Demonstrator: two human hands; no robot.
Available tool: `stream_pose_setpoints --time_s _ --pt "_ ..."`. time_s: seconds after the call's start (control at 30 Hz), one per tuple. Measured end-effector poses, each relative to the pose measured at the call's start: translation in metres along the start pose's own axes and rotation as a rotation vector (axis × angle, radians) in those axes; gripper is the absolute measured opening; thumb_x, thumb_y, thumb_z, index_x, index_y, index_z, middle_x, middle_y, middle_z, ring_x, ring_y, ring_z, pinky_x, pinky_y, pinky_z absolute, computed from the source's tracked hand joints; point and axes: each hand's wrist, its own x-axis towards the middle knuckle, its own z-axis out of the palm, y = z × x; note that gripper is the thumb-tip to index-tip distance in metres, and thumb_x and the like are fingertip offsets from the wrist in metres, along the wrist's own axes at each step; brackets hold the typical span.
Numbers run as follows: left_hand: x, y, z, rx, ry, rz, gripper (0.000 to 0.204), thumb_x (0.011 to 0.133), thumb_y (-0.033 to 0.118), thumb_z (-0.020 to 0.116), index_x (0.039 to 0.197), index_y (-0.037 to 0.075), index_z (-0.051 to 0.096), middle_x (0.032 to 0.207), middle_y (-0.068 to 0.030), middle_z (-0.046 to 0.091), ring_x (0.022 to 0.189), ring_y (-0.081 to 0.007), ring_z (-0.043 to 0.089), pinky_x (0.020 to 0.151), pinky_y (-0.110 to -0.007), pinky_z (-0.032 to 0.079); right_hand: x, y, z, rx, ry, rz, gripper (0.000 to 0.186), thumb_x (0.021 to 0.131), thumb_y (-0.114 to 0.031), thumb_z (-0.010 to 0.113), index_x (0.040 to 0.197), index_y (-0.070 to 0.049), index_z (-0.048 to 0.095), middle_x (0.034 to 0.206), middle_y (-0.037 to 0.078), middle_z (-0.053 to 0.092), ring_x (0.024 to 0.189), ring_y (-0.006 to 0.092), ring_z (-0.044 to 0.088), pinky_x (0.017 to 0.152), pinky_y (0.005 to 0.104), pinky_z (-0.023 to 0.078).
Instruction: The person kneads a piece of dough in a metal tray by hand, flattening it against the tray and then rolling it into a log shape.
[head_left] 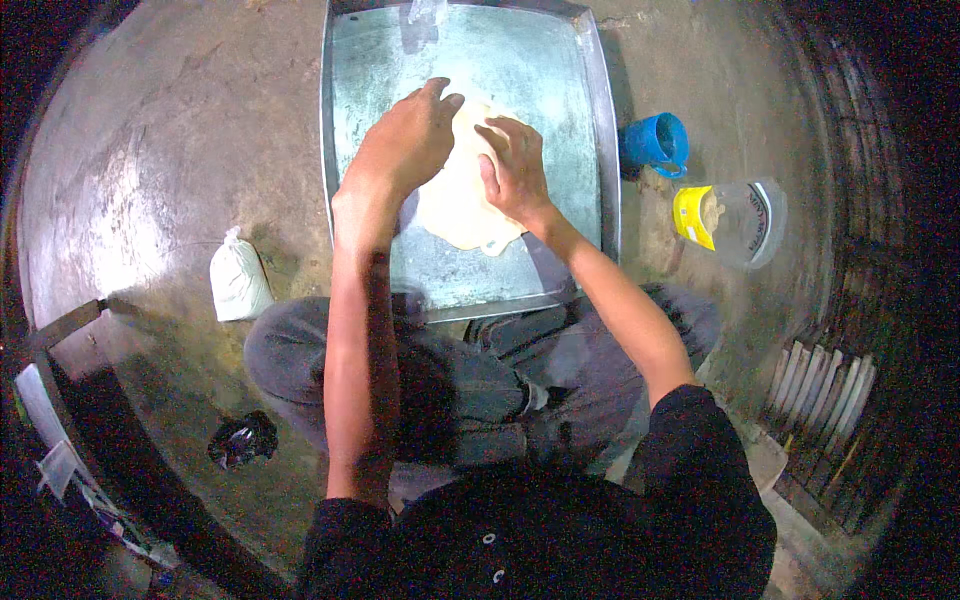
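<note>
A pale, flattened sheet of dough with an uneven edge lies in a large shallow metal tray. Over its upper left part is my left hand, back upward, with fingers stretched forward and bent a little down. My right hand is at the dough's right side, its fingers apart and curved toward the middle, thumb separate. Both hands are at the dough, but whether the fingertips press on it I cannot tell. Nothing shows gripped in either hand. A small gap shows near the dough's lower edge.
Right of the tray are a blue plastic mug and a clear tub with a yellow label. A filled white bag stands on the floor at left, near a crumpled black plastic bag. My crossed legs border the tray's near edge.
</note>
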Motion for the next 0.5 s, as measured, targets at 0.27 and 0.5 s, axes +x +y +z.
stream_pose_setpoints --time_s 0.27,0.5 --pt "0.0 -0.005 0.005 -0.032 0.015 0.067 0.046 0.1 0.027 0.047 0.133 -0.005 0.052 0.118 -0.0306 0.063 0.113 -0.0437 0.06 0.096 -0.048 0.047 -0.018 -0.007 -0.017 0.033 -0.088 -0.043 0.049 0.09 -0.021 0.061 0.136 -0.009 0.048 0.138 0.013 0.045 0.132 0.0338 0.04 0.11 0.0504 0.03" --pt "-0.001 0.011 0.002 -0.035 -0.05 0.003 0.046 0.101 0.028 0.045 0.138 0.0 0.049 0.125 -0.0274 0.061 0.118 -0.0409 0.058 0.098 -0.047 0.046 -0.018 -0.002 -0.024 0.02 -0.137 -0.095 0.048 0.091 -0.019 0.06 0.136 -0.008 0.047 0.135 0.016 0.048 0.129 0.0355 0.043 0.107 0.0538 0.031"
